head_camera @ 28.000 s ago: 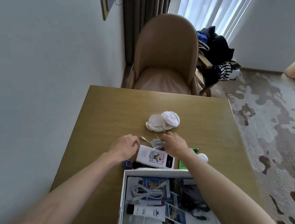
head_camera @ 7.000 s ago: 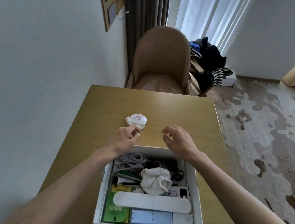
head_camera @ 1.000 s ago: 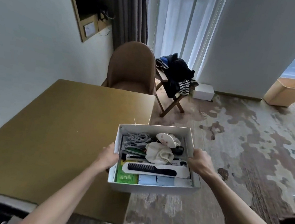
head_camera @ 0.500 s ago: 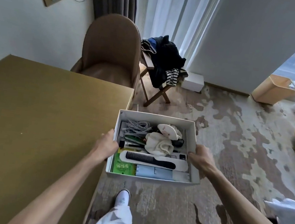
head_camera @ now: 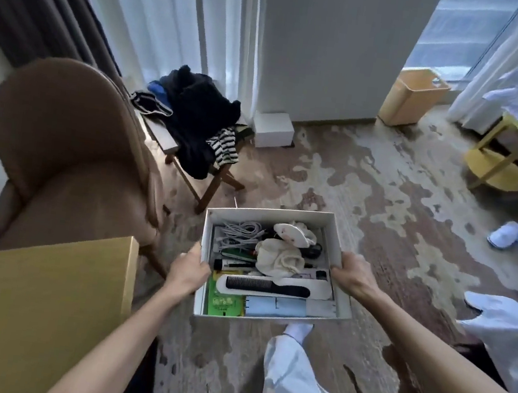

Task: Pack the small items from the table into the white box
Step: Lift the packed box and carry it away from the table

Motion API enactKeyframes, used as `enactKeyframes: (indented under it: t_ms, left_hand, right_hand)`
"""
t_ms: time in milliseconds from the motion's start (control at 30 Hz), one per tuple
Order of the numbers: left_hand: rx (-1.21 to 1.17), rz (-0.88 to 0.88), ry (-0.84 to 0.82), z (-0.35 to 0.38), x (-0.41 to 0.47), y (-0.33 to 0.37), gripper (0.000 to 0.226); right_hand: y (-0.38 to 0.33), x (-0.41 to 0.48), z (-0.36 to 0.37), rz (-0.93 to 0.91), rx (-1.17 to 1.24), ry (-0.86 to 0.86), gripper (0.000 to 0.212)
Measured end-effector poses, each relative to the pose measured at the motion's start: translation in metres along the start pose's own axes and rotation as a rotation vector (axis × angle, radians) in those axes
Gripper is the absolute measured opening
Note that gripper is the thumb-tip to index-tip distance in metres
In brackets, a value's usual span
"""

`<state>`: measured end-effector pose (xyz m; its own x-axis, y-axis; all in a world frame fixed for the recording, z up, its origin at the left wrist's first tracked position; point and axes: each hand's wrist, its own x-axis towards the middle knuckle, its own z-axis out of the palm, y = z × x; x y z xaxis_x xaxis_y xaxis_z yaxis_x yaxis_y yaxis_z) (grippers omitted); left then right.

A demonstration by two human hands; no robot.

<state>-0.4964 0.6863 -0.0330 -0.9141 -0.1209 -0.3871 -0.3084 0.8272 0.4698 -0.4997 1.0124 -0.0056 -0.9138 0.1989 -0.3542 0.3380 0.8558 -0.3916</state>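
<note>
I hold the white box (head_camera: 337, 238) in the air over the carpet, off the table. My left hand (head_camera: 188, 272) grips its left wall and my right hand (head_camera: 353, 278) grips its right wall. Inside lie a coiled white cable (head_camera: 240, 231), a cream cloth pouch (head_camera: 279, 257), a black comb (head_camera: 268, 286) on a white sleeve, a green packet (head_camera: 223, 303), a pale blue packet (head_camera: 275, 306) and a white patterned pad (head_camera: 293, 235). The wooden table (head_camera: 33, 299) is at my lower left, with only its corner in view.
A brown armchair (head_camera: 70, 153) stands left. A folding stool piled with dark clothes (head_camera: 197, 126) is behind the box. A wooden bin (head_camera: 412, 96), a yellow side table (head_camera: 506, 161), white slippers (head_camera: 516, 242) and white bedding (head_camera: 508, 338) lie to the right. My leg steps forward below the box.
Over the last second I carried the box off the table and turned right; the table has slid to the lower left and the right side of the room has come into view.
</note>
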Motion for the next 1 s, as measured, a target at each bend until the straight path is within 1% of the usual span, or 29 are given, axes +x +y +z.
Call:
enactKeyframes:
  t_ms: [100,200,400,500,633,767,867,967,1000]
  left_hand:
    - [0.028,0.021,-0.026,0.003,0.063,0.042,0.051]
    - [0.061,0.005,-0.041,0.009,0.124,0.091,0.052]
    - [0.024,-0.019,-0.012,0.002,0.239,0.18,0.041]
    - [-0.002,-0.04,0.005,0.0,0.304,0.215,0.042]
    - [-0.033,-0.039,-0.004,-0.002,0.414,0.257,0.042]
    - [-0.034,-0.013,-0.048,-0.014,0.538,0.299,0.05]
    - [-0.032,0.014,-0.057,-0.033,0.623,0.335,0.052]
    - [-0.047,0.036,-0.038,-0.062,0.692,0.368,0.052]
    - [-0.051,0.043,-0.031,-0.071,0.713,0.376,0.052]
  right_hand:
    - [0.016,0.066,-0.01,0.034,0.049,-0.012,0.01]
    - [0.028,0.143,-0.031,0.022,0.085,-0.046,0.006]
    - [0.025,0.298,-0.096,-0.006,0.081,-0.106,0.01]
    - [0.013,0.376,-0.124,-0.025,0.035,-0.099,0.007]
    - [-0.005,0.485,-0.149,0.01,0.002,-0.128,0.014]
    - [-0.028,0.596,-0.173,0.051,-0.019,-0.125,0.006]
    - [-0.052,0.673,-0.197,0.099,-0.001,-0.12,0.012]
    - [-0.076,0.744,-0.217,0.106,0.021,-0.058,0.025]
    - [-0.085,0.765,-0.223,0.114,0.031,-0.055,0.027]
